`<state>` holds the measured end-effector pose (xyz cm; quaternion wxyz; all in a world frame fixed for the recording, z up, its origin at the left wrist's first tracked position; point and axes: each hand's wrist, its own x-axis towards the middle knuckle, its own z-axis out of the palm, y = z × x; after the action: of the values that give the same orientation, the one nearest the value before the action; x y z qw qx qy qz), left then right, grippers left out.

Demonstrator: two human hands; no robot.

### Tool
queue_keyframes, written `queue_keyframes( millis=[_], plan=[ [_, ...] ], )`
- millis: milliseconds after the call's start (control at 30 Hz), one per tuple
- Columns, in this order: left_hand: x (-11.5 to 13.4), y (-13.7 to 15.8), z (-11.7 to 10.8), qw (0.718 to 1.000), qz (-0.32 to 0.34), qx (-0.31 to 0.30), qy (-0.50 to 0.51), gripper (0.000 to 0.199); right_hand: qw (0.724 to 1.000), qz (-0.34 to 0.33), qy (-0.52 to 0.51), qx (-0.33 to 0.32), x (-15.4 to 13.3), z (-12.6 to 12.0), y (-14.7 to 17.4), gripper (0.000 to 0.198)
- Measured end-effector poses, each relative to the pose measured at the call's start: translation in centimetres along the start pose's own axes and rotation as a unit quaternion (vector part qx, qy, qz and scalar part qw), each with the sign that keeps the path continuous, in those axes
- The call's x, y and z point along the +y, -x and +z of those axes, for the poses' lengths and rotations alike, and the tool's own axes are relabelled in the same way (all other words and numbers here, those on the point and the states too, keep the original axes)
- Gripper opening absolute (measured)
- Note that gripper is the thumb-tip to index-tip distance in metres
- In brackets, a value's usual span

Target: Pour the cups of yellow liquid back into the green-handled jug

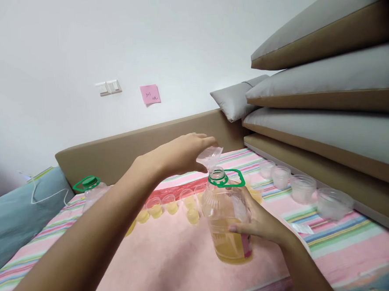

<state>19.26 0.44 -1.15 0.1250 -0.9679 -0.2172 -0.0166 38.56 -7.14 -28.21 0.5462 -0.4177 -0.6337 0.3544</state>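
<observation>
At the centre right stands a large clear plastic bottle with a green ring handle round its neck. Yellowish liquid fills its lower part, and its mouth is uncapped. My right hand is wrapped round the bottle's right side, thumb in front and fingers hidden behind. Above the mouth, my left hand grips a clear plastic funnel, which narrows downward to the bottle neck. Behind and left of the bottle, several small clear cups of yellow liquid stand in a row.
A second bottle with a green cap stands left, partly behind my left arm. Several clear plastic tubs line the right side of the striped cloth. Stacked grey-brown cushions rise at right. A pink note is on the wall.
</observation>
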Motion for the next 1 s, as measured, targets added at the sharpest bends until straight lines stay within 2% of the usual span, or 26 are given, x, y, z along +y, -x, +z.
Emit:
queue_keyframes(
  millis=[133, 233, 300, 400, 533, 733, 867, 933, 1000],
  plan=[
    [-1.7, 1.8, 1.1, 0.994, -0.021, 0.027, 0.104, 0.060, 1.000, 0.003, 0.002, 0.007, 0.0, 0.0, 0.0, 0.099],
    [-2.9, 3.0, 2.6, 0.966, -0.077, 0.057, 0.240, 0.066, 1.000, -0.006, -0.006, 0.001, 0.0, 0.1, -0.1, 0.099],
    [-3.4, 3.5, 4.1, 0.933, -0.100, 0.079, 0.336, 0.064, 1.000, -0.010, -0.011, -0.004, 0.0, 0.1, -0.1, 0.099],
    [-3.7, 3.7, 7.0, 0.891, -0.101, 0.111, 0.428, 0.063, 1.000, -0.011, -0.022, -0.009, -0.1, 0.0, -0.2, 0.100],
    [-2.6, 4.0, 11.2, 0.809, -0.121, 0.187, 0.543, 0.062, 1.000, -0.023, -0.020, 0.003, -0.1, -0.1, -0.2, 0.098],
    [-0.4, 5.7, 16.4, 0.694, -0.182, 0.287, 0.635, 0.064, 1.000, -0.011, -0.016, 0.001, 0.8, -0.2, -0.1, 0.110],
    [-0.3, 7.2, 18.8, 0.638, -0.208, 0.312, 0.673, 0.070, 1.000, -0.009, -0.025, -0.002, 1.4, -0.1, 0.1, 0.127],
    [-0.4, 7.9, 19.7, 0.618, -0.215, 0.319, 0.685, 0.073, 0.999, -0.023, 0.007, 0.048, 1.6, -0.5, 1.1, 0.125],
    [-0.6, 8.5, 20.3, 0.603, -0.218, 0.323, 0.696, 0.075, 0.981, -0.063, 0.080, 0.167, 1.4, -1.3, 3.3, 0.106]
  ],
)
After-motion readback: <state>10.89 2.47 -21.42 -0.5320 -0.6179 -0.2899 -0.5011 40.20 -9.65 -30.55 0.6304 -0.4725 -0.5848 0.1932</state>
